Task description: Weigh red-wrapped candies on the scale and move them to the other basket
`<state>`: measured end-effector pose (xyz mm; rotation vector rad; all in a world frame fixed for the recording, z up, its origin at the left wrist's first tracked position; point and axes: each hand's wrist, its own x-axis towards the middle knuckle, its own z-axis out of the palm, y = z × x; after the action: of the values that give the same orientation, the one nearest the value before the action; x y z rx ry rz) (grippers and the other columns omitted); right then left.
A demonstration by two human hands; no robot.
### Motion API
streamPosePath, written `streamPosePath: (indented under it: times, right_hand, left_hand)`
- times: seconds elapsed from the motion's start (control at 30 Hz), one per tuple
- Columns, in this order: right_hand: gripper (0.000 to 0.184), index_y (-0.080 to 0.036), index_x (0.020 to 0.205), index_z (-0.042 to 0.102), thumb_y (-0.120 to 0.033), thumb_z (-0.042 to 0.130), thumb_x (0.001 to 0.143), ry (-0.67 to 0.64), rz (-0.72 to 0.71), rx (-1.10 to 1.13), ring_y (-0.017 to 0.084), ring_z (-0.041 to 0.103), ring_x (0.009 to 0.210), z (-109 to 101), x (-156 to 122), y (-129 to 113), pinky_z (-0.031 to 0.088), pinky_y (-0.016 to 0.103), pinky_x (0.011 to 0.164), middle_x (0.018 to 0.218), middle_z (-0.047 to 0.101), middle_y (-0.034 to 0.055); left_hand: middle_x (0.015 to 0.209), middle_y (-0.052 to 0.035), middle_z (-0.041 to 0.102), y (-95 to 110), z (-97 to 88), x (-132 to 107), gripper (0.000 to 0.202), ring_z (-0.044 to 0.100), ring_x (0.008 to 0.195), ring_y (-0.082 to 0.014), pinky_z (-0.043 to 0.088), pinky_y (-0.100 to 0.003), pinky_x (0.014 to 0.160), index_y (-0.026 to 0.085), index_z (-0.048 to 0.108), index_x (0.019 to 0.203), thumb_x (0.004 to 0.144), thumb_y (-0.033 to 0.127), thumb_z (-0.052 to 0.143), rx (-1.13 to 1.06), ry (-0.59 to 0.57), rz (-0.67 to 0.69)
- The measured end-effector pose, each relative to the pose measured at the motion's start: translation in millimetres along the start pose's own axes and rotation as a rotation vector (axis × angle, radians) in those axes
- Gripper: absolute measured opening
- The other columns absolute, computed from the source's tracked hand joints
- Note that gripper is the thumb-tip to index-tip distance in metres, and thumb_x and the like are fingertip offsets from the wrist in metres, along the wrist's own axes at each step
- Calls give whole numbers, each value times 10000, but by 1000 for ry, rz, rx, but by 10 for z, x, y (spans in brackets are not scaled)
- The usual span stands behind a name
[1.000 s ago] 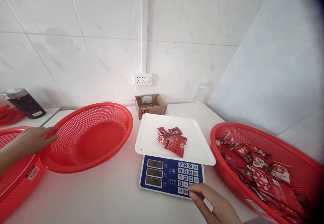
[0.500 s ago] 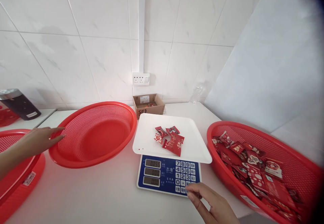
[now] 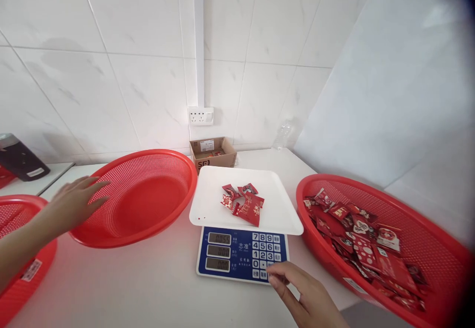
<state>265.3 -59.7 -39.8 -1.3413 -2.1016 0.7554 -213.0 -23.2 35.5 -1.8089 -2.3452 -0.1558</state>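
Observation:
My left hand (image 3: 79, 202) is open, its fingers spread over the left rim of a red perforated plastic basket (image 3: 156, 184). Whether it touches the rim I cannot tell. My right hand (image 3: 299, 288) is at the lower edge of the keypad of a digital scale (image 3: 243, 254), thumb and forefinger brought together in a loose pinch with nothing visible in it. Several small red snack packets (image 3: 250, 209) lie on the scale's white tray (image 3: 208, 184). The top display seems to read 0.055.
At the right stands a red basket (image 3: 334, 179) of red packets (image 3: 365, 244). Another red basket (image 3: 22, 202) is under my left forearm. By the wall are a cardboard box (image 3: 218, 162), a clear bottle (image 3: 284, 135) and a dark flask (image 3: 24, 160).
The view has shifted slightly right. My left hand has moved a little further over the middle basket's rim. My right hand keeps its place by the keypad; the packets stay put.

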Motion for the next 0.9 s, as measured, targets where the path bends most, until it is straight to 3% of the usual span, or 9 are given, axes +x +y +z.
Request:
streamPosePath:
  times: [0.17, 0.3, 0.4, 0.5, 0.63, 0.77, 0.9]
  right_hand:
    - [260, -234, 894, 620, -389, 414, 917, 74, -44, -77, 180, 633, 808, -106, 278, -107, 511, 296, 720, 874, 678, 43]
    - [229, -225, 996, 620, -324, 434, 905, 158, -88, -174, 231, 594, 1000, -154, 636, -144, 480, 385, 854, 1048, 647, 87]
    - [271, -226, 1112, 603, -276, 469, 882, 131, -48, -278, 254, 565, 1079, -130, 861, -136, 453, 421, 910, 1201, 585, 94]
    - [364, -205, 1230, 544, -283, 473, 882, 132, 42, -367, 277, 543, 1131, -93, 1006, -121, 433, 435, 937, 1318, 509, 116]
    - [457, -188, 1323, 463, -284, 489, 877, 112, 60, -368, 281, 476, 1217, -85, 1118, -116, 398, 432, 976, 1345, 497, 128]
    - [448, -184, 1270, 506, -258, 559, 831, 95, 59, -288, 262, 526, 1138, -101, 1177, -115, 402, 416, 961, 1211, 576, 126]
    - [430, -210, 1177, 545, -186, 609, 753, 184, 55, -115, 223, 565, 1055, -85, 1194, -103, 426, 389, 938, 1118, 593, 85]
  left_hand:
    - [1353, -29, 537, 1105, -36, -186, 411, 432, 1280, -254, 403, -430, 1013, 278, 545, 1236, 905, 445, 369, -238, -37, 365]
    - [1358, -45, 542, 1914, 27, -249, 370, 458, 1265, -238, 380, -417, 1058, 261, 548, 1243, 880, 308, 491, -392, -91, 651]
    - [1312, -82, 572, 2275, 132, -200, 393, 491, 1223, -229, 398, -416, 1045, 213, 549, 1228, 844, 133, 519, -484, -104, 733]
    - [1240, -95, 600, 2430, 260, -136, 312, 528, 1167, -241, 434, -467, 989, 182, 578, 1157, 849, 136, 551, -566, -124, 739]
    - [1182, -73, 606, 2444, 367, -105, 201, 566, 1088, -224, 454, -476, 934, 185, 611, 1060, 888, 261, 540, -699, -145, 700]
    - [1098, -62, 634, 2377, 318, -128, 185, 572, 1049, -214, 435, -472, 937, 179, 627, 992, 884, 302, 540, -885, -166, 581]
    - [928, -42, 655, 2332, 183, -191, 206, 607, 921, -200, 472, -451, 878, 175, 615, 918, 884, 344, 502, -1152, -222, 349]
